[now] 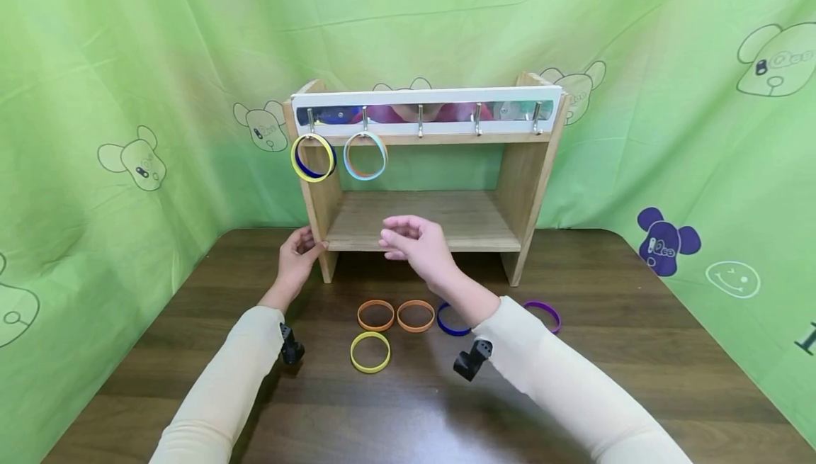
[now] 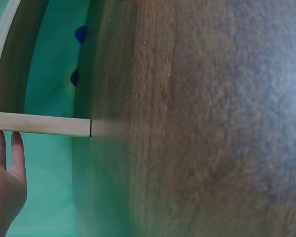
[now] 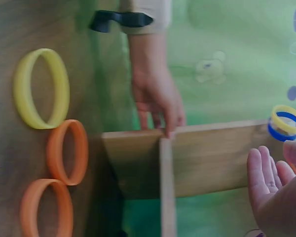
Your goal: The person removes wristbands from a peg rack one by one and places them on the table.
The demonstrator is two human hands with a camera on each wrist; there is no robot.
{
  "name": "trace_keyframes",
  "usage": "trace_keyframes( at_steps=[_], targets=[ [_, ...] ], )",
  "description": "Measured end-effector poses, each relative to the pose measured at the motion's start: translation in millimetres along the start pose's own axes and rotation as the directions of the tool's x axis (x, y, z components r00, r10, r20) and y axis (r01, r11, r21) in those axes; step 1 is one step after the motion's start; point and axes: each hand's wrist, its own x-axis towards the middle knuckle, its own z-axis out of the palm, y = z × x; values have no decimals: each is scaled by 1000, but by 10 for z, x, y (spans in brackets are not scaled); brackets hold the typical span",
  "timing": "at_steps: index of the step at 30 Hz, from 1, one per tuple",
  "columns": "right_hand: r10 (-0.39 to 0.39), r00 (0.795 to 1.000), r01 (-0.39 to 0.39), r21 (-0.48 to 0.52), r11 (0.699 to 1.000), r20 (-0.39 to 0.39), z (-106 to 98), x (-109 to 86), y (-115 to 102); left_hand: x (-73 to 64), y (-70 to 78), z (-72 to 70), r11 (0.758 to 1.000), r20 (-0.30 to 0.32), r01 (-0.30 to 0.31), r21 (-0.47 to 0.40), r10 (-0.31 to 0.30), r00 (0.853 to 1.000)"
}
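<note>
My left hand (image 1: 297, 260) holds the left side panel of a wooden shelf (image 1: 421, 219), thumb across the front edge and fingers against its outer face. In front of the shelf board, my right hand (image 1: 417, 243) is raised with loosely bent fingers and nothing in them. On the leftmost hook hang a yellow wristband (image 1: 295, 161) and a dark blue one. The second hook (image 1: 365, 118) carries a light blue wristband (image 1: 385, 159) and an orange one. Two orange wristbands (image 3: 67, 153), a yellow wristband (image 1: 370, 371), a blue wristband (image 1: 452, 332) and a purple wristband (image 1: 556, 317) lie on the table.
A white rail (image 1: 427, 95) with several metal hooks runs along the shelf's top front. The brown wooden table (image 1: 382, 421) extends around the shelf. Behind it hangs a green curtain (image 1: 421, 25) with printed bear figures. My right forearm partly covers the blue wristband.
</note>
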Motion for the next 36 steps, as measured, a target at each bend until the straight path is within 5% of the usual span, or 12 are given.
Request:
trace_keyframes(
  at_steps=[10, 16, 21, 36],
  targets=[
    [-114, 990, 120, 67, 991, -84, 61, 237, -278, 23, 17, -23, 999, 44, 42, -27, -41, 998],
    [-137, 980, 153, 107, 982, -141, 105, 358, -361, -45, 188, -9, 999, 57, 33, -26, -31, 998],
    [-145, 973, 168, 118, 979, -178, 157, 439, -399, -112, 291, -2, 999, 42, 32, -13, -31, 999],
    [-115, 974, 145, 145, 979, -196, 217, 538, -384, -121, 287, -4, 999, 45, 43, -20, -42, 998]
  ],
)
